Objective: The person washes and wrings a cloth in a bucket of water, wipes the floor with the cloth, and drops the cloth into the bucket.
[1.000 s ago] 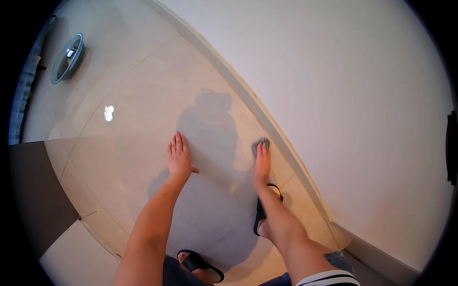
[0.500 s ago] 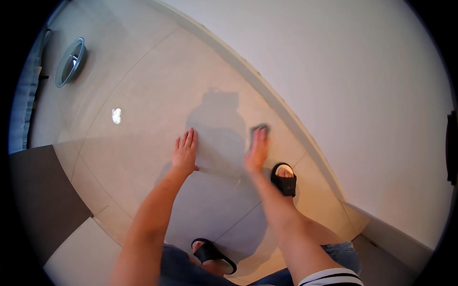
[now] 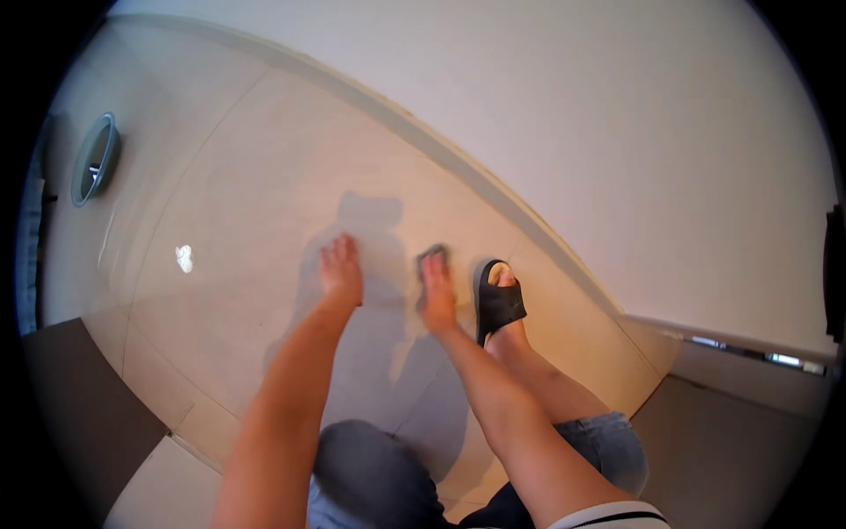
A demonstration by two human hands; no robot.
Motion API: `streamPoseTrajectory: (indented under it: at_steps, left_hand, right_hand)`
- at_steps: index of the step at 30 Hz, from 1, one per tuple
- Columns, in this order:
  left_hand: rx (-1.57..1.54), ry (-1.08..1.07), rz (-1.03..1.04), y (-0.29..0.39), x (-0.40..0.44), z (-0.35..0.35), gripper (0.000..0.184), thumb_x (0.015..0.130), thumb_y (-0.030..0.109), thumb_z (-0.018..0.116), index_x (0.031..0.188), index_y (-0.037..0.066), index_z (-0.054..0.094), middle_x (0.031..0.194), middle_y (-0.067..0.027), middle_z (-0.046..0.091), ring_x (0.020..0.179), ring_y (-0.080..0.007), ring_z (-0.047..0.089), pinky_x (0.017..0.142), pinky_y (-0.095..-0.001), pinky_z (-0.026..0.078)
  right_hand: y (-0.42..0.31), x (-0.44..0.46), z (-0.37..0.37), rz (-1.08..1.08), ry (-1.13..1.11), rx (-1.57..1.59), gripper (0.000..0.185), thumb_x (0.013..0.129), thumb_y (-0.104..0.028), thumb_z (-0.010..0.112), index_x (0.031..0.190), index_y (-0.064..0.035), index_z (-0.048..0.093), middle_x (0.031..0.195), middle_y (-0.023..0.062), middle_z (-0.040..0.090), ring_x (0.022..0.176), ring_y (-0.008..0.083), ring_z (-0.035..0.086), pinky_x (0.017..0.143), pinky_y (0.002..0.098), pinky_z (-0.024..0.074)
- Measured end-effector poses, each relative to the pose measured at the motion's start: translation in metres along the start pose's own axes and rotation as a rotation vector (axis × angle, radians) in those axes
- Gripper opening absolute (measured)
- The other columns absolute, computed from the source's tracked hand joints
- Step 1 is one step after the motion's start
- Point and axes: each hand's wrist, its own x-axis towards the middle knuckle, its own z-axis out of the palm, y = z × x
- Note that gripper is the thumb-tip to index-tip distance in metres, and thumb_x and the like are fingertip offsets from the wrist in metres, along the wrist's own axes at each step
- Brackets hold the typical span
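Note:
Under the fingers of my right hand (image 3: 438, 291) is a small dark grey cloth (image 3: 431, 255), held against the tiled floor (image 3: 247, 309). The hand is slightly blurred, and most of the cloth is hidden below it. To its left, my left hand (image 3: 342, 275) is open with nothing in it, palm down and fingers stretched forward. Motion blur hides whether its palm touches the tiles. Shadows of my head and arms fall on the floor around both hands.
A white wall (image 3: 599, 150) with a skirting strip (image 3: 423, 132) runs along the right. My foot in a black sandal (image 3: 500, 301) stands beside my right hand. A bluish-grey basin (image 3: 95, 160) sits at the far left, with a dark mat (image 3: 97, 414) at lower left.
The view has shifted, and my body is lower with a knee now in sight. My right hand and the cloth have come closer to my left hand.

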Motion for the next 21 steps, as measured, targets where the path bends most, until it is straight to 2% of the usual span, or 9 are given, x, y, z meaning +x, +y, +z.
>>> streamPoseTrajectory:
  at_steps: [2,5,8,9,10,12,13,17,21]
  left_hand:
    - [-0.013,0.064,0.227,0.044,-0.019,-0.017,0.141,0.056,0.051,0.093,0.157,0.001,0.007,0.165,-0.0165,0.01,0.151,-0.0289,0.018,0.122,-0.0469,0.018]
    - [-0.101,-0.057,0.285,0.073,-0.039,-0.042,0.141,0.056,0.052,0.093,0.156,-0.001,0.009,0.165,-0.0182,0.011,0.151,-0.0293,0.018,0.122,-0.0464,0.018]
    - [-0.093,-0.047,0.301,0.069,-0.039,-0.038,0.141,0.055,0.052,0.093,0.155,-0.003,0.011,0.164,-0.0189,0.012,0.151,-0.0293,0.018,0.122,-0.0459,0.019]
    - [-0.051,0.014,0.356,0.068,-0.036,-0.029,0.142,0.054,0.053,0.093,0.155,-0.004,0.011,0.164,-0.0192,0.012,0.152,-0.0293,0.018,0.122,-0.0455,0.019]
    - [-0.012,0.077,0.411,0.074,-0.031,-0.022,0.143,0.052,0.053,0.094,0.154,-0.005,0.011,0.164,-0.0196,0.012,0.152,-0.0293,0.018,0.122,-0.045,0.019]
    - [-0.026,0.017,0.399,0.104,-0.036,-0.031,0.141,0.054,0.048,0.094,0.155,-0.004,0.012,0.164,-0.02,0.013,0.151,-0.0291,0.019,0.122,-0.043,0.019]
    - [-0.028,-0.012,0.384,0.12,-0.034,-0.035,0.139,0.055,0.046,0.095,0.155,-0.004,0.012,0.163,-0.0202,0.014,0.151,-0.029,0.02,0.122,-0.042,0.019]
    - [0.117,0.071,0.159,0.167,-0.036,-0.013,0.146,0.05,0.049,0.095,0.155,-0.005,0.009,0.163,-0.0213,0.012,0.151,-0.0298,0.018,0.122,-0.0399,0.019]
    - [0.09,-0.013,0.161,0.159,-0.032,-0.03,0.158,0.041,0.052,0.098,0.156,-0.003,0.003,0.165,-0.0179,0.005,0.153,-0.0263,0.014,0.123,-0.0374,0.017]
  right_hand:
    - [-0.002,-0.033,-0.002,-0.068,-0.322,0.134,0.092,0.068,0.012,0.055,0.154,-0.0123,0.032,0.161,0.0149,0.027,0.145,0.0461,0.026,0.118,0.048,0.0293]
    - [0.014,-0.016,-0.044,-0.141,-0.5,0.011,0.09,0.071,0.01,0.056,0.154,-0.0139,0.032,0.162,0.0124,0.025,0.146,0.0441,0.025,0.118,0.0469,0.0308]
    - [0.036,0.016,-0.07,0.132,-0.458,-0.227,0.077,0.086,0.002,0.051,0.156,-0.0203,0.029,0.165,0.0039,0.021,0.149,0.0375,0.023,0.119,0.0423,0.0298]
    - [0.045,0.021,-0.07,0.115,-0.482,-0.206,0.07,0.092,-0.002,0.044,0.156,-0.024,0.028,0.165,0.0002,0.019,0.15,0.0352,0.021,0.12,0.0409,0.0283]
    - [0.056,0.026,-0.071,0.059,-0.47,-0.221,0.076,0.088,0.003,0.046,0.156,-0.0234,0.027,0.165,0.0013,0.02,0.149,0.0358,0.022,0.12,0.0408,0.0282]
    - [0.067,0.032,-0.081,-0.049,-0.465,-0.24,0.088,0.079,0.012,0.05,0.157,-0.0221,0.026,0.165,0.0036,0.02,0.149,0.0372,0.024,0.12,0.0407,0.0281]
    - [0.072,0.038,-0.086,-0.062,-0.462,-0.284,0.081,0.084,0.009,0.048,0.155,-0.0258,0.029,0.165,0.0003,0.022,0.149,0.0332,0.025,0.12,0.0403,0.0286]
    - [0.139,0.087,-0.082,-0.419,-0.345,-0.33,0.061,0.093,-0.006,0.044,0.151,-0.0248,0.037,0.162,-0.0007,0.028,0.148,0.0303,0.028,0.118,0.0424,0.0303]
    - [0.204,0.078,-0.135,-0.235,-0.212,-0.329,0.061,0.093,-0.005,0.047,0.151,-0.0226,0.038,0.161,-0.0019,0.03,0.145,0.0306,0.033,0.114,0.0453,0.0362]
